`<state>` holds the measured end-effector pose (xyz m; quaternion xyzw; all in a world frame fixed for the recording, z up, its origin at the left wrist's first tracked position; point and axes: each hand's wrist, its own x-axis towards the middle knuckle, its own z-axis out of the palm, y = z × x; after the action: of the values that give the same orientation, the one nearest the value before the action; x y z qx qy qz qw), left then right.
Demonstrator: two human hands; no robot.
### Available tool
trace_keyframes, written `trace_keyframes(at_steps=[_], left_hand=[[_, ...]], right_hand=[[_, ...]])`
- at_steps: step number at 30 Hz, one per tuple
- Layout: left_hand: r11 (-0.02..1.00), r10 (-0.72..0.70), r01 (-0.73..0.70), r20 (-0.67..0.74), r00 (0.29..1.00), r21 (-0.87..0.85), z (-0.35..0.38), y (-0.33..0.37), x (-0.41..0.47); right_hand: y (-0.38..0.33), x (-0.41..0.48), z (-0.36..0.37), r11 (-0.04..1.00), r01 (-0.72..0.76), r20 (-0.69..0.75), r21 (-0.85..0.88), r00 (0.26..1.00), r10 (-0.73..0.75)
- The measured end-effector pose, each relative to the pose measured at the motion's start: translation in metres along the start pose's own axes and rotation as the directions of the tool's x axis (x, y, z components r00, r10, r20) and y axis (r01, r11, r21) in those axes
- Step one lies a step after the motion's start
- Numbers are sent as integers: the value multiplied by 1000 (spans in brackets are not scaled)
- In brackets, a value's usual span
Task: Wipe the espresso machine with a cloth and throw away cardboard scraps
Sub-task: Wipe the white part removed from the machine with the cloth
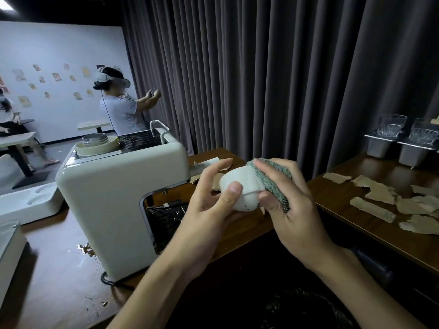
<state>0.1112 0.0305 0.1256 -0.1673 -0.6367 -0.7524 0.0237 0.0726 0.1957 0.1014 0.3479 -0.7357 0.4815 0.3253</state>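
The cream espresso machine [111,186] stands on the wooden counter at left of centre. In front of it my left hand [209,200] holds a small white ribbed cup [240,186], thumb on its near side. My right hand [285,198] grips a green knitted cloth [273,179] and presses it against the cup's right side. Torn cardboard scraps [384,200] lie spread on the lower wooden shelf at right; a few more scraps [213,167] lie on the counter behind my left hand.
Two glasses [389,125] sit on steel containers [380,146] at the back right. A white tray [31,203] lies left of the machine. Spilled liquid [86,249] marks the counter. A black-lined bin [301,309] is below my arms. A person with a headset [118,108] stands by the curtain.
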Motion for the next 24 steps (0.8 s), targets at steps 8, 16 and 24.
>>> trace_keyframes(at_steps=[8, 16, 24], left_hand=[[963, -219, 173, 229, 948, 206, -40, 8, 12], [980, -37, 2, 172, 984, 198, -27, 1, 10], [870, 118, -121, 36, 992, 478, -28, -4, 13]], right_hand=[[-4, 1, -2, 984, -127, 70, 128, 990, 119], [-4, 0, 0, 978, -203, -109, -55, 974, 196], [-9, -2, -14, 981, -189, 183, 42, 967, 178]])
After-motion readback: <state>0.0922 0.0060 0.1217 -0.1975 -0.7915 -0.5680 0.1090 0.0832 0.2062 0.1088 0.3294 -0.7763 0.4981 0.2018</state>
